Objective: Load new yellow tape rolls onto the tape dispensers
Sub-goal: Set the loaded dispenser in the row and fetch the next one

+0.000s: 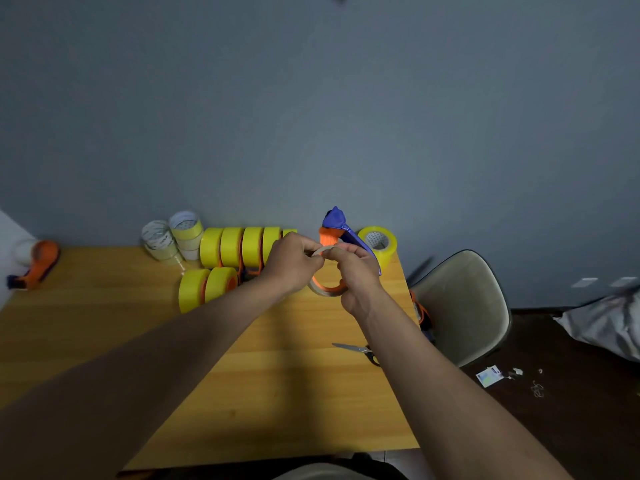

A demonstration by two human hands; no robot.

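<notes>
1. Wooden table (104, 341) fills the lower field below a plain grey-blue wall (311, 98); both forearms reach forward over it from the near edge.
2. Scissors (356, 349) lie flat on the table near its right edge, partly hidden beneath the right forearm.
3. Right hand (356, 275) has its fingers curled round the tape dispenser (341, 233), a blue-and-orange tool raised above the far right part of the table, blue end uppermost.
4. Left hand (294, 259) meets the right hand, its fingertips pinching the top edge of a pale, nearly spent ring (323, 289) seated on the dispenser's orange hub.
5. Two yellow tape rolls (206, 287) stand on edge just left of the hands, each against an orange part.
6. Row of yellow rolls (242, 245) stands on edge behind them along the far edge, with orange parts showing between the rolls.
7. Single yellow roll (379, 242) sits at the far right corner, behind the held dispenser.
8. Clear tape rolls (173, 239) are stacked left of the row.
9. Second orange dispenser (38, 263) lies at the far left edge of the table.
10. Grey chair (464, 306) stands beside the right edge; small paper scraps (490, 375) lie on the dark floor.
</notes>
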